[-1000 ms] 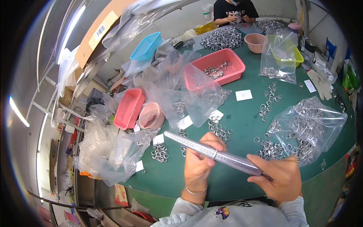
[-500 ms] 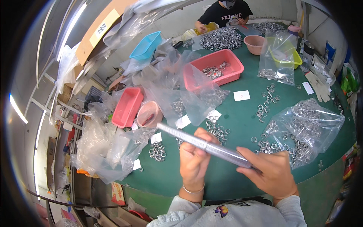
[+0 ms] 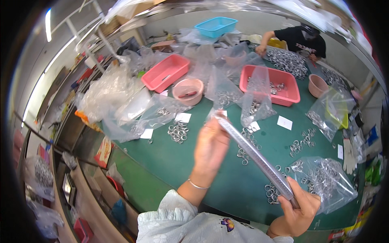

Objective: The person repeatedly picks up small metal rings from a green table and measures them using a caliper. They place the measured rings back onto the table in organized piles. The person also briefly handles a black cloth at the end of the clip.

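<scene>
Above the green worktop (image 3: 269,134), holding a tapered rod (image 3: 259,161) aslant, thick end in the right hand (image 3: 302,208), thin end up by the left hand (image 3: 210,141).
Clamped on the thick end with the right fingers; at the upper tip with the left fingers, too blurred to tell whether touching the rod or closed on anything. On the left wrist, a bracelet (image 3: 197,185). On the worktop, loose rings (image 3: 178,131) in small piles, near white cards (image 3: 183,117); just beyond the right hand, a clear bag (image 3: 324,182) with rings inside. Farther back, pink trays (image 3: 285,101), a pink bowl (image 3: 190,103) and a blue tray (image 3: 216,26). Across the worktop, a person (image 3: 300,40) in a black shirt.
</scene>
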The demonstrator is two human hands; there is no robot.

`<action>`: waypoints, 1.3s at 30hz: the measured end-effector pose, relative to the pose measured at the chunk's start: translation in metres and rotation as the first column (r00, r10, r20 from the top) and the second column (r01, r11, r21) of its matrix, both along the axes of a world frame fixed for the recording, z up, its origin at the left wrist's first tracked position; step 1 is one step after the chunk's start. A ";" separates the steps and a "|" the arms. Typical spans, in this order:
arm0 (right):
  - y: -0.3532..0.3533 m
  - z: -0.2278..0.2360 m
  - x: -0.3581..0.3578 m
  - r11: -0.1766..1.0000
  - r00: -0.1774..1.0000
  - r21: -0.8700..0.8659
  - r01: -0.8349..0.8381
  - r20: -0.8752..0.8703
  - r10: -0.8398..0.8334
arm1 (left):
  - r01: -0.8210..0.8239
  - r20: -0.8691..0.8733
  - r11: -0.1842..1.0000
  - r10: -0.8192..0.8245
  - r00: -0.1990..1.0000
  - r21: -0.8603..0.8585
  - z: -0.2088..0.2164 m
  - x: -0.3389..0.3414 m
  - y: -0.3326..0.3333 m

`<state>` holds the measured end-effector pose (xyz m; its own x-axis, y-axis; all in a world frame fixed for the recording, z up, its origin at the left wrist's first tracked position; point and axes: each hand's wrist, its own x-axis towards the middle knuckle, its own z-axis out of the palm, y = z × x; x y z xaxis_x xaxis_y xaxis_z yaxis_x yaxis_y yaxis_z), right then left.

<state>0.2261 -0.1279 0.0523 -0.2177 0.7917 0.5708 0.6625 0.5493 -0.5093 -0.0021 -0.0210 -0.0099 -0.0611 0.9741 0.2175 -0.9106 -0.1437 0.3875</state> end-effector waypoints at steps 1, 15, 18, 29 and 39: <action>0.001 0.002 -0.003 1.000 1.000 -0.027 -0.002 0.027 0.003 | 0.128 -0.029 0.992 -0.129 0.991 -0.014 -0.021 0.000 -0.003; 0.008 -0.001 0.005 0.973 0.996 -0.229 -0.019 -0.086 -0.001 | -0.605 -0.937 0.732 0.137 -0.320 0.314 -0.161 -0.150 -0.026; 0.007 0.000 0.006 0.970 0.997 -0.239 -0.037 -0.078 0.019 | -0.484 -0.758 0.709 0.111 -0.643 0.514 -0.176 -0.157 -0.022; 0.021 0.000 0.022 0.971 0.973 -0.171 0.168 -0.129 -0.191 | 0.286 -0.935 0.932 0.289 -0.208 0.225 -0.121 0.026 -0.018; 0.026 -0.004 0.039 0.925 0.875 -0.191 0.329 -0.306 -0.374 | 0.430 -0.881 0.868 0.386 -0.274 0.247 -0.166 0.152 0.012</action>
<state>0.2653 -0.1014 0.0482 0.2721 0.8518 0.4476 0.5799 0.2260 -0.7827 0.1497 -0.0092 -0.1763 0.6224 0.7549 0.2069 0.5214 -0.5970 0.6097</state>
